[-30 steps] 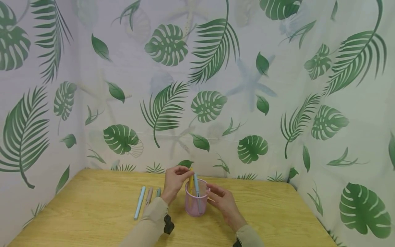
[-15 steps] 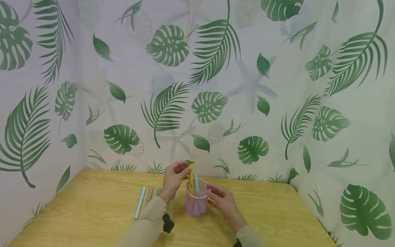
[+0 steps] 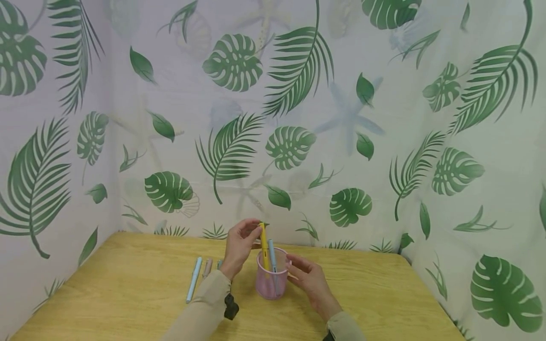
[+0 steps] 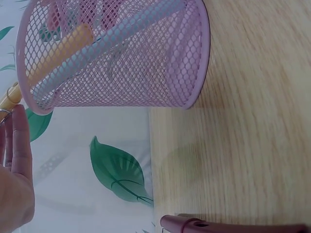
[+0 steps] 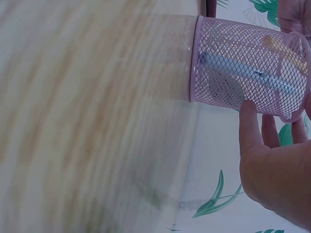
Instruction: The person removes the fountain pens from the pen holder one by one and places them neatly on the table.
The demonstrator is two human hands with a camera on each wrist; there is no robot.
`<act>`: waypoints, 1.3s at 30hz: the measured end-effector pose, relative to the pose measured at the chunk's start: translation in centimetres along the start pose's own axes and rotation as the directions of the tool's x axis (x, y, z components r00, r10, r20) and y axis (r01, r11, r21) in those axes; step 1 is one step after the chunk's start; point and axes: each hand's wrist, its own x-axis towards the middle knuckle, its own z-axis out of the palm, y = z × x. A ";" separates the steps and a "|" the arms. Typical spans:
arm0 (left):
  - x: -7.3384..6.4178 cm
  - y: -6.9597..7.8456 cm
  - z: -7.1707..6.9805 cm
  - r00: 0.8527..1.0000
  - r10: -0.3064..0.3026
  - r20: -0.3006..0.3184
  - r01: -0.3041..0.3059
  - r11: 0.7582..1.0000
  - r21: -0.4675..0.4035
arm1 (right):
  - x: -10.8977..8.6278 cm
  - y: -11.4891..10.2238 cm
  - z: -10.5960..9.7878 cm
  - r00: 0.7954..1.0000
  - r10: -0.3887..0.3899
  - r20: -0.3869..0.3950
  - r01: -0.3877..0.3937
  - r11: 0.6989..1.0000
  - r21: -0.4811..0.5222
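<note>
A pink mesh pen holder (image 3: 271, 284) stands upright on the wooden table, between my hands. With thumb and fingertips my left hand (image 3: 240, 246) pinches a yellow pen (image 3: 264, 241) near its top. The pen's lower part is inside the holder, seen through the mesh in the left wrist view, its lower end above the holder's base. Leaning beside it inside is a light blue pen (image 3: 272, 255). My right hand (image 3: 313, 282) holds the holder's right side. In the right wrist view, one fingertip (image 5: 249, 108) rests on the mesh and other fingers pass behind it.
Left of the holder, another light blue pen (image 3: 194, 279), a brownish-pink pen (image 3: 208, 267) and a green pen (image 3: 219, 263) lie on the table (image 3: 128, 293). My left forearm partly covers the latter two. A leaf-patterned cloth (image 3: 298, 184) hangs behind the table.
My left hand has risen slightly and drawn the yellow pen upward in the holder; the pen now tilts a little to the left. The right hand and the holder have stayed put.
</note>
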 end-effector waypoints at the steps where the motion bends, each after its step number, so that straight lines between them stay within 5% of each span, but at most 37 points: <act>1: 0.0 0.0 0.0 1.000 0.003 0.001 -0.003 1.000 -0.001 | 0.0 0.0 0.0 1.000 0.000 0.001 0.000 1.000 -0.001; 18: 0.1 0.4 -0.6 0.999 0.024 0.034 -0.024 1.000 -0.010 | 0.1 0.3 -0.1 1.000 0.010 -0.012 -0.010 1.000 -0.008; 39: 0.4 0.8 -1.5 1.000 0.026 0.005 -0.026 1.000 -0.018 | 0.1 0.3 0.0 1.000 0.022 -0.014 -0.022 1.000 -0.016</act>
